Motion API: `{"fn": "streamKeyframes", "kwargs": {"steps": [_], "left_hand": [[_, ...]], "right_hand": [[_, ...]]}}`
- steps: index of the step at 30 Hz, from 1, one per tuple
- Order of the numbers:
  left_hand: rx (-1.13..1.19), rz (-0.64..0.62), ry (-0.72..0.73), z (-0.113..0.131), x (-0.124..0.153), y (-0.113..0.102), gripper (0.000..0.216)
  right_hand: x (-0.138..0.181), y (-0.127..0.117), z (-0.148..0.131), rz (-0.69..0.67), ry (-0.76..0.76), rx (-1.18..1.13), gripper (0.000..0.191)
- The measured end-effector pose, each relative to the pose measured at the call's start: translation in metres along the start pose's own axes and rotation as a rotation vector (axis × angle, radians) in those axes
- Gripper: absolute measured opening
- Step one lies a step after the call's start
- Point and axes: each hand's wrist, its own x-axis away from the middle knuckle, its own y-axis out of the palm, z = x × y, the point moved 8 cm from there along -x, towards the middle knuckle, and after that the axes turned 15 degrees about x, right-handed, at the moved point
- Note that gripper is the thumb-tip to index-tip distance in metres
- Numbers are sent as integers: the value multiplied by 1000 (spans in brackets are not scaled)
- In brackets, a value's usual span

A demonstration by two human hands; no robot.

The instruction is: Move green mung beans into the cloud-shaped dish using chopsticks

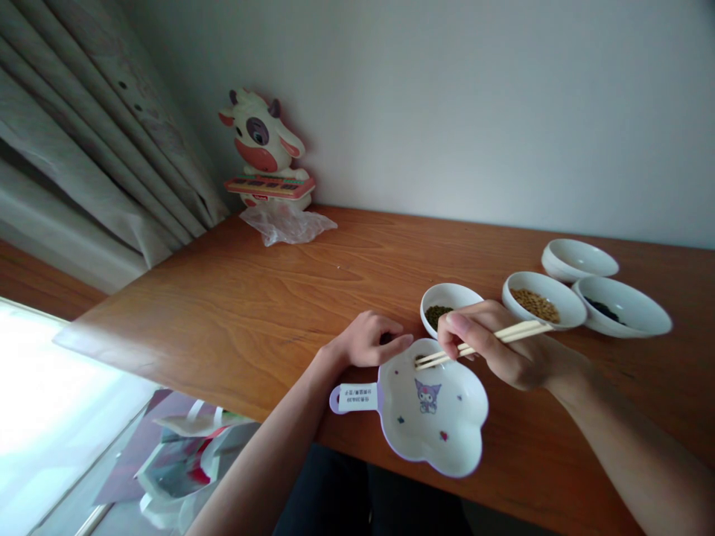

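My right hand (491, 342) is closed around a pair of light wooden chopsticks (503, 333). Their tips reach into a white flower-shaped dish (455, 428) with a purple rim, a cartoon print and a labelled handle (357, 397). Beside the tips, at the dish's far left, is a small dark bit, too small to name. My left hand (375, 339) rests at that upper left edge, fingers curled and thumb against the rim. Just behind the dish stands a white bowl (455, 294) of small green beans (437, 316), partly hidden by my right hand.
To the right are a white bowl (573, 307) of yellowish beans (535, 304), a bowl (648, 316) with dark pieces (606, 310), and another white bowl (581, 257). A cow toy keyboard (268, 152) and clear plastic bag (287, 225) sit at the back left. Bags (184, 461) stand below the table's left edge.
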Motion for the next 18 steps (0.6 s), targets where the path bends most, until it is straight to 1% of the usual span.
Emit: {"fn": "streamKeyframes", "kwargs": {"steps": [8, 11, 14, 18], "left_hand": [[-11, 12, -6, 1, 0, -1, 49], [-18, 8, -6, 2, 0, -1, 49], [-32, 8, -17, 2, 0, -1, 49], [-53, 13, -12, 0, 0, -1, 50]], "right_hand": [[0, -1, 0, 25, -16, -26, 58], [1, -3, 0, 26, 0, -25, 60], [4, -11, 1, 44, 25, -12, 63], [14, -34, 7, 113, 43, -9, 68]]}}
